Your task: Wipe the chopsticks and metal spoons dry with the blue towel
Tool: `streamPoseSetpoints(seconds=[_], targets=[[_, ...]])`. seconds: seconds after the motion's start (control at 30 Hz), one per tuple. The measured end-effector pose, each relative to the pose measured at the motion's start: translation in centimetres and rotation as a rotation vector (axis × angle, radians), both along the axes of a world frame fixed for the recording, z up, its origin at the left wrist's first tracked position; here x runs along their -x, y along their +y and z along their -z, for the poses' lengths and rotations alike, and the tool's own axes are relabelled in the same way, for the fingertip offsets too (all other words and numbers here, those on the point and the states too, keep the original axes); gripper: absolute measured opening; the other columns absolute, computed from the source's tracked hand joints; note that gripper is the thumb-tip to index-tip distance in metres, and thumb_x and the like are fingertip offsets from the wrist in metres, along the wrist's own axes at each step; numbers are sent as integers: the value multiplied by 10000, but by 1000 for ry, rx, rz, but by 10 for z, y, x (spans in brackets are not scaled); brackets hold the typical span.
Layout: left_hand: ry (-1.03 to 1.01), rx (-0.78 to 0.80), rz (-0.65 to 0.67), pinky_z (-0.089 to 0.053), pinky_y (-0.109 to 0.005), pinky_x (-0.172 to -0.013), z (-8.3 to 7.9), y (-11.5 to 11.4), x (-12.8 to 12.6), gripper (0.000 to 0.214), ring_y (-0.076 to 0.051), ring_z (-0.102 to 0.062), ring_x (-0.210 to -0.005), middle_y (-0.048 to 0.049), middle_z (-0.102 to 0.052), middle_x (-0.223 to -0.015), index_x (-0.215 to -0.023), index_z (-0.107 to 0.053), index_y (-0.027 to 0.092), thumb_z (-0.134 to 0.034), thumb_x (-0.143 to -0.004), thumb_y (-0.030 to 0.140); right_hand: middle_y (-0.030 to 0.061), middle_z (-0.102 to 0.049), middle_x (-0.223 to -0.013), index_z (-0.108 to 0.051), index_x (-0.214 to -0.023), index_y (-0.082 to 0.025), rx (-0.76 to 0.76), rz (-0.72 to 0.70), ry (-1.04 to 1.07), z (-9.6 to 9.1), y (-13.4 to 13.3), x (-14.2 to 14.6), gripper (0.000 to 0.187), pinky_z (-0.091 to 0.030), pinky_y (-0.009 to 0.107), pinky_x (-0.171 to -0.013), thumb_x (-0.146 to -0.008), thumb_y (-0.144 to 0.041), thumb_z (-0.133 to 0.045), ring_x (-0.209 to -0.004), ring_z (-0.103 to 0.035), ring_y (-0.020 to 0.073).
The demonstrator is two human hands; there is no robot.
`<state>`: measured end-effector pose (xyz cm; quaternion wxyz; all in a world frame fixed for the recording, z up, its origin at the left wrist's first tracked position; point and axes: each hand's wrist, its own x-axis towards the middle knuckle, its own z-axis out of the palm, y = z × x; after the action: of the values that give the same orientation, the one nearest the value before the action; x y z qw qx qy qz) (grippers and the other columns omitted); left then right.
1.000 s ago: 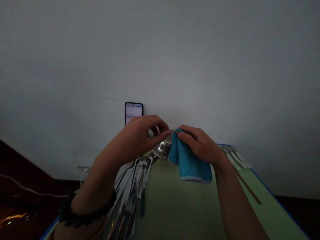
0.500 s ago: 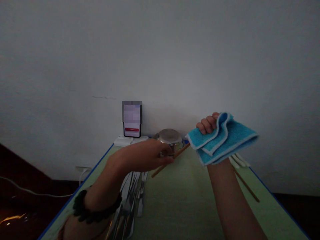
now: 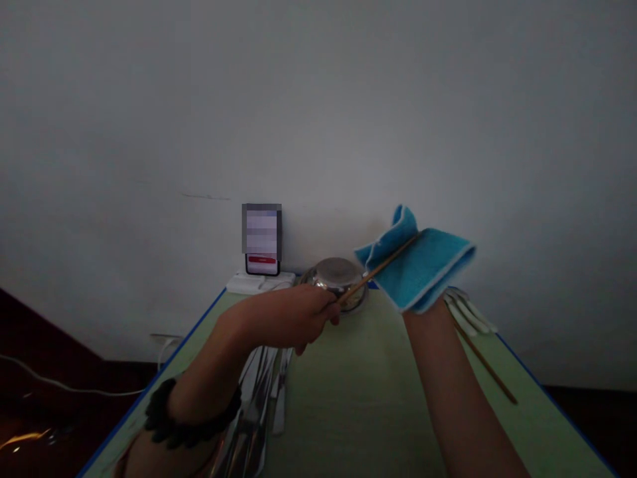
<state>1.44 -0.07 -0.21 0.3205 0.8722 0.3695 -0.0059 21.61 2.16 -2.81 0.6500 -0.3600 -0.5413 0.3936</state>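
My left hand (image 3: 293, 317) is closed around the lower end of a wooden chopstick (image 3: 381, 267), which slants up to the right. The chopstick's far end lies against a folded blue cloth (image 3: 432, 269) with pale edging. The cloth covers my right hand (image 3: 422, 317), which holds it from beneath; the fingers are hidden and little more than the wrist shows. Behind my left hand an upturned shiny metal bowl (image 3: 339, 269) stands near the wall. Another wooden chopstick (image 3: 490, 366) rests on the table beside my right forearm.
Metal cutlery (image 3: 253, 405) lies at the left, partly under my left forearm. A phone (image 3: 263, 265) leans upright on a white base (image 3: 243, 282) at the back. Several long whitish pieces (image 3: 472, 315) lie at the right edge of the green tabletop (image 3: 348, 411).
My right hand has opened out the cloth and shifted left, its fingers now hidden. My left hand has turned, and the chopstick now lies on top of the cloth, its lower end inside the fist.
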Motion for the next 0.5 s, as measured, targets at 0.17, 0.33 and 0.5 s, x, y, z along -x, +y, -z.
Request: streamPoseSetpoints(seconds=[0.17, 0.33, 0.5], targets=[[-66, 35, 15, -417, -178, -439, -6, -3, 1, 253, -107, -554, -466, 24, -520, -571, -908, -543, 158, -321, -851, 266, 44, -639, -983, -569, -959, -211, 103, 162, 296, -11, -5, 17, 376, -499, 342, -704, -675, -455, -612, -838, -599, 189], [-79, 0, 1, -427, -202, -454, -9, -4, 3, 296, -119, -555, -454, 20, -538, -552, -873, -558, 166, -319, -869, 341, 63, -651, -977, -557, -972, -200, 144, 164, 373, -5, 2, 17, 381, -534, 346, -668, -725, -490, -560, -877, -620, 205], [-79, -4, 3, -423, -212, -447, -7, -3, 4, 298, -127, -559, -442, 24, -529, -534, -886, -558, 172, -312, -874, 340, 52, -635, -985, -534, -965, -219, 122, 182, 456, 0, 7, 15, 394, -529, 345, -660, -773, -552, -443, -883, -609, 199]])
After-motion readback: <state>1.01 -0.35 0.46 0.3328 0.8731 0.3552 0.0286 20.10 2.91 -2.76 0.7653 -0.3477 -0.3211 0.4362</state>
